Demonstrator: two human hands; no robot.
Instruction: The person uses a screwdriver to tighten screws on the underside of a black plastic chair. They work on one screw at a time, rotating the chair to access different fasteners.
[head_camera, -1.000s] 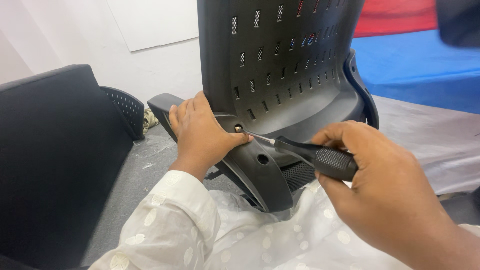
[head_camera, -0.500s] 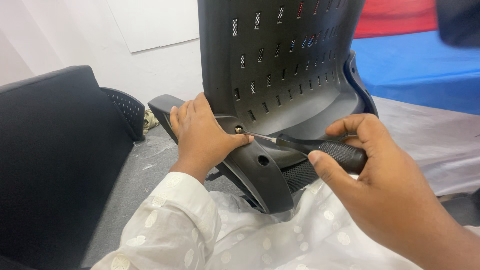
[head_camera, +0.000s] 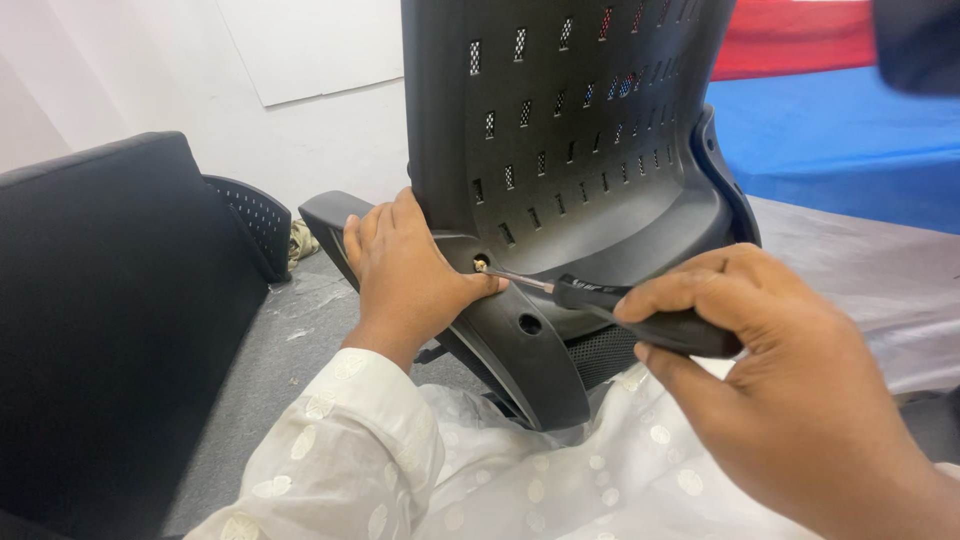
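The right hand (head_camera: 790, 380) is closed around the black handle of a slim screwdriver with a thin metal shaft (head_camera: 610, 300), and the tip of this tool sits in a small brass-coloured screw (head_camera: 480, 265) inside a round hole at the lower edge of the black perforated plastic chair backrest (head_camera: 570, 130), which stands upright in front of the person. The left hand (head_camera: 405, 270) lies flat with fingers together on the curved black plastic bracket (head_camera: 520, 350) just beside that screw, holding nothing but pressing on it. At the left stands a dark padded chair seat (head_camera: 110, 320) on the grey table surface (head_camera: 290, 330), apart from both hands.
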